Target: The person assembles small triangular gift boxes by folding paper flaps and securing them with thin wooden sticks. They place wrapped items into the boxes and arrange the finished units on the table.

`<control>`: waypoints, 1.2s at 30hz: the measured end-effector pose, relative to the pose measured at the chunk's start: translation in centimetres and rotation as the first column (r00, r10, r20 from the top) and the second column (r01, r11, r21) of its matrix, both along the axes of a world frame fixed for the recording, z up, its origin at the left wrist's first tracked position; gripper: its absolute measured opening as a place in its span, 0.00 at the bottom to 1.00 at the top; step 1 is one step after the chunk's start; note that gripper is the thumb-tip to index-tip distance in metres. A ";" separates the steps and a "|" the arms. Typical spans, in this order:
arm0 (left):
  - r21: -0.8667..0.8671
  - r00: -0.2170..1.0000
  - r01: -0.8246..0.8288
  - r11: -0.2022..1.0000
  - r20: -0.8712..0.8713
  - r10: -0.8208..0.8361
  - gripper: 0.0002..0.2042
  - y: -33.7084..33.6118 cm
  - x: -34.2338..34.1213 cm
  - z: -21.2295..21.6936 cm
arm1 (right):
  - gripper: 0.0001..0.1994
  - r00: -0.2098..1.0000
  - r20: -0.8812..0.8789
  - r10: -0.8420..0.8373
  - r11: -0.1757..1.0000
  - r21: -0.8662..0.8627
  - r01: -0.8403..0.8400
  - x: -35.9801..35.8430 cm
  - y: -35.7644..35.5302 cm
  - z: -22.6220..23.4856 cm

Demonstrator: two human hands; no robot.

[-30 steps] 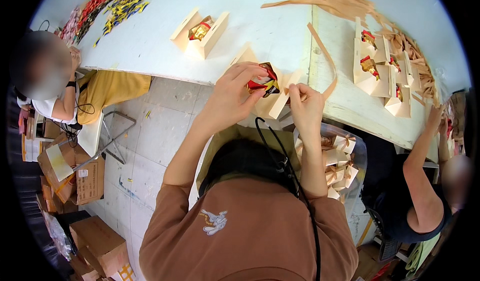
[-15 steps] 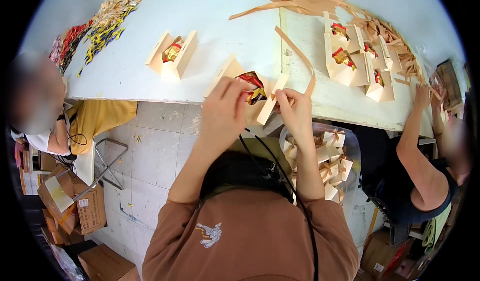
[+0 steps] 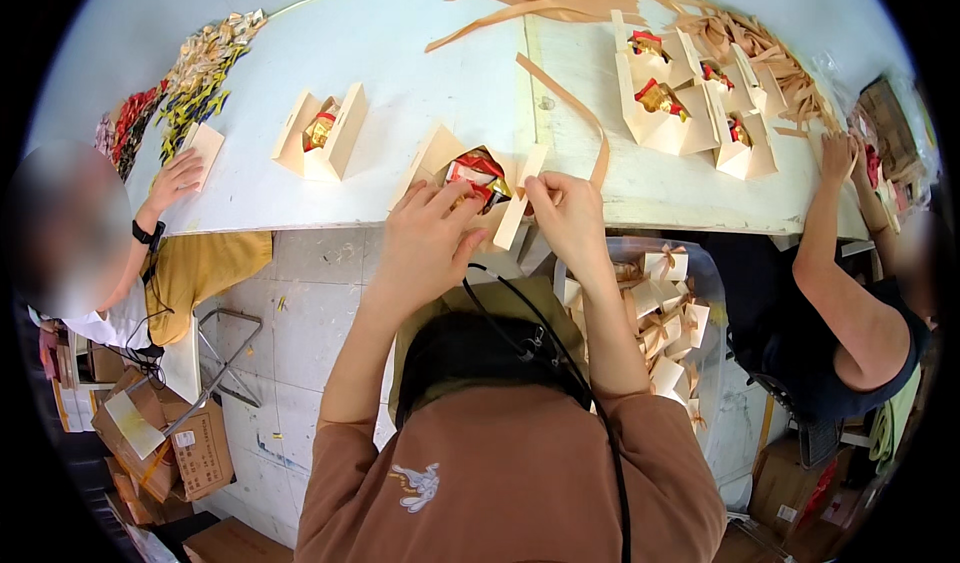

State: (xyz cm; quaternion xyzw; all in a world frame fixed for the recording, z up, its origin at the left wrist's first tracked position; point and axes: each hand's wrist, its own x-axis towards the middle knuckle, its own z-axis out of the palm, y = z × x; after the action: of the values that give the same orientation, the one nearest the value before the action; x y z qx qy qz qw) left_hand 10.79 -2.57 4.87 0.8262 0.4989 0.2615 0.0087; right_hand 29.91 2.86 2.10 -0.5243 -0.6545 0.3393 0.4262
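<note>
We look down from a head camera at a long white table (image 3: 400, 53). At its near edge sits an open cream paper gift box (image 3: 478, 185) with red and gold wrapped sweets (image 3: 477, 174) inside. Our left hand (image 3: 425, 238) lies over the box's left front, fingers curled down onto its rim and touching the sweets. Our right hand (image 3: 567, 211) is just right of the box, thumb and forefinger pinched tight on the upright right flap (image 3: 521, 195). Both forearms rise from the lower edge and converge on the box, wrists bent slightly inward. A tan paper ribbon strip (image 3: 570, 113) curls just behind the right hand. A second open box (image 3: 322, 145) sits to the left, and filled boxes (image 3: 680, 98) stand farther right. Co-workers' hands rest on the table at either end.
</note>
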 end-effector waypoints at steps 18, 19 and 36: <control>-0.008 0.951 0.012 1.000 0.310 -0.009 0.05 4.4 5.2 0.5 | 0.17 0.999 0.020 0.029 0.999 -0.034 -0.029 1.5 1.7 0.4; -0.059 0.953 0.015 0.998 0.303 0.004 0.04 4.6 5.4 0.6 | 0.17 0.999 0.029 0.038 0.999 -0.033 -0.037 1.6 1.7 0.5; -0.296 0.748 -0.060 0.953 0.620 0.239 0.04 5.4 -6.4 1.7 | 0.14 0.911 0.394 -0.122 0.913 0.404 -0.052 4.0 4.6 1.9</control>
State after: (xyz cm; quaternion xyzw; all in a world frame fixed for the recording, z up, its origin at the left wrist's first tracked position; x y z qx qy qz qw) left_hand 4.41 2.85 6.62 0.6330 0.5594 0.4641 0.2666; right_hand 33.91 7.47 3.97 -0.4957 -0.7755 0.0702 0.3847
